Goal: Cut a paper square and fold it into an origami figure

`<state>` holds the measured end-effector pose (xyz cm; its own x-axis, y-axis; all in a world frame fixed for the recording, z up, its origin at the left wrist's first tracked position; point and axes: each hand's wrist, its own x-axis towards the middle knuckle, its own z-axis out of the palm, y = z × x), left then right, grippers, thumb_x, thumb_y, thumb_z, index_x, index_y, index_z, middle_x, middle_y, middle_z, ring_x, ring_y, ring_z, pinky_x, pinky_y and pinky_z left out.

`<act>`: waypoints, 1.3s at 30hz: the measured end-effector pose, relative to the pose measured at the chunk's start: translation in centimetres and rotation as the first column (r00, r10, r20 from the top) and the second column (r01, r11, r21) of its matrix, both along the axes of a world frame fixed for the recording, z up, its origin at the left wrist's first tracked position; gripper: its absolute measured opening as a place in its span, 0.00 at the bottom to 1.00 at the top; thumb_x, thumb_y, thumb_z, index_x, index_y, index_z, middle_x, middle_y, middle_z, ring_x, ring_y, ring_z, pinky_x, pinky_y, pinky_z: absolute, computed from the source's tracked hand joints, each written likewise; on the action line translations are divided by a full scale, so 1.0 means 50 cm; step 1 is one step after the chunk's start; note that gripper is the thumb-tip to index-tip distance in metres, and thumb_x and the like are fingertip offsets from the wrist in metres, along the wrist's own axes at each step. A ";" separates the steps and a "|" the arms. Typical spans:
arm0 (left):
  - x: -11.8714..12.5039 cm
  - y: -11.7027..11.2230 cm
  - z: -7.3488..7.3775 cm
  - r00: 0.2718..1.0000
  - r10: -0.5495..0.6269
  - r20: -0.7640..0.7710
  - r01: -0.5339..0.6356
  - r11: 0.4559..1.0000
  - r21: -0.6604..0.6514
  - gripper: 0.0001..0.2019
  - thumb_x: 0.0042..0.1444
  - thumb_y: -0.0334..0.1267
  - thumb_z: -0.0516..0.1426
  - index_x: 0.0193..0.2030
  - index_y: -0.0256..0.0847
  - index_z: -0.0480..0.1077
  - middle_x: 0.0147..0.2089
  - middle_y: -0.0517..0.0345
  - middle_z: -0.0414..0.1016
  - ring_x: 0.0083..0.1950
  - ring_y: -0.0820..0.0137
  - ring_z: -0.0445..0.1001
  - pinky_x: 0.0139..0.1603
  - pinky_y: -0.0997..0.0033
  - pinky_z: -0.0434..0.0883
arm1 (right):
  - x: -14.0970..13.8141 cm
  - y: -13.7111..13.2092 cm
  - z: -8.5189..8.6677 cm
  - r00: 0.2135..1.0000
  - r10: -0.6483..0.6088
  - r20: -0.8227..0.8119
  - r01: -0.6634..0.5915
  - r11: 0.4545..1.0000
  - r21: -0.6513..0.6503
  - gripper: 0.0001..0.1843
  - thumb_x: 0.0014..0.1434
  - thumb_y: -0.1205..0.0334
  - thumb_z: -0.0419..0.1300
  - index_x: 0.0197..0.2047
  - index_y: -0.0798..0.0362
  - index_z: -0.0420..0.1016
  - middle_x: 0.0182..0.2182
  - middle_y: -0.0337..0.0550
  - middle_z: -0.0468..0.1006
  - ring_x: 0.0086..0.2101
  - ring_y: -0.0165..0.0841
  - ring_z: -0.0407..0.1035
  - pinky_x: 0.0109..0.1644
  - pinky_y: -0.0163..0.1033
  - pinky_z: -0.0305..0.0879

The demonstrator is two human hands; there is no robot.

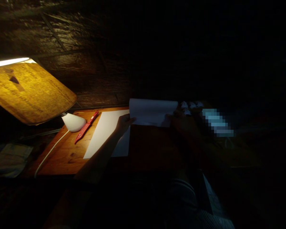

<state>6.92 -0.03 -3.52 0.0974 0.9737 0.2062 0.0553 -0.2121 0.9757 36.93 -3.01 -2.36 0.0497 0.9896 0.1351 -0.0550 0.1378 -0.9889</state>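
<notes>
A sheet of white paper point(153, 111) is held up over the wooden table point(69, 160), its upper edge curving over. My left hand point(124, 123) pinches its lower left corner, thumb on the near face. At the lower right side my right hand point(175, 120) grips the same sheet, though deep shadow hides most of its fingers. Under my left forearm lies a second white sheet point(105, 130), flat on the tabletop. Left of that sheet rests a red knife point(87, 127), perhaps in a sheath, lying at a slant.
A lit lamp with a yellowish printed shade point(30, 92) stands on a white base point(73, 122) at left, its white cord point(50, 151) running off the front edge. Several small folded paper pieces point(189, 106) sit back right, near a pixelated bright patch point(218, 123).
</notes>
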 end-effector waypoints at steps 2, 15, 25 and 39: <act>-0.002 0.001 0.000 0.997 0.052 -0.062 -0.050 0.998 0.035 0.18 0.39 0.49 0.73 0.24 0.39 0.74 0.26 0.57 0.77 0.32 0.63 0.76 0.42 0.60 0.75 | 0.002 0.001 -0.002 0.999 -0.023 0.025 0.023 1.000 -0.001 0.21 0.45 0.44 0.73 0.33 0.50 0.75 0.32 0.43 0.81 0.36 0.39 0.74 0.40 0.43 0.71; -0.026 0.017 -0.015 0.903 0.122 -0.411 -0.087 0.991 0.103 0.12 0.39 0.36 0.69 0.23 0.40 0.69 0.20 0.64 0.63 0.25 0.72 0.62 0.27 0.72 0.58 | 0.010 0.020 -0.019 0.938 -0.040 0.345 0.024 0.999 0.049 0.15 0.47 0.51 0.71 0.26 0.52 0.74 0.27 0.45 0.79 0.32 0.40 0.72 0.37 0.44 0.70; -0.030 0.021 -0.021 0.858 0.067 -0.509 -0.032 0.997 0.076 0.14 0.39 0.37 0.68 0.32 0.40 0.69 0.27 0.59 0.71 0.32 0.67 0.72 0.32 0.69 0.67 | 0.018 0.026 -0.034 0.842 -0.089 0.532 0.037 0.994 0.108 0.05 0.49 0.61 0.65 0.28 0.53 0.75 0.27 0.44 0.79 0.30 0.37 0.71 0.33 0.39 0.67; -0.041 0.036 -0.055 0.862 0.121 -0.492 -0.064 0.989 0.131 0.23 0.36 0.36 0.70 0.42 0.39 0.71 0.38 0.52 0.76 0.42 0.59 0.78 0.41 0.62 0.75 | 0.024 0.039 -0.054 0.830 -0.098 0.550 0.020 0.989 0.146 0.06 0.54 0.61 0.61 0.30 0.53 0.76 0.29 0.45 0.80 0.33 0.39 0.73 0.39 0.42 0.70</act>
<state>4.86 1.76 -6.29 0.1250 0.9582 0.2574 0.5514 -0.2828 0.7849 38.11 -1.03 -5.06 -0.0146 0.9589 0.2833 0.5089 0.2510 -0.8234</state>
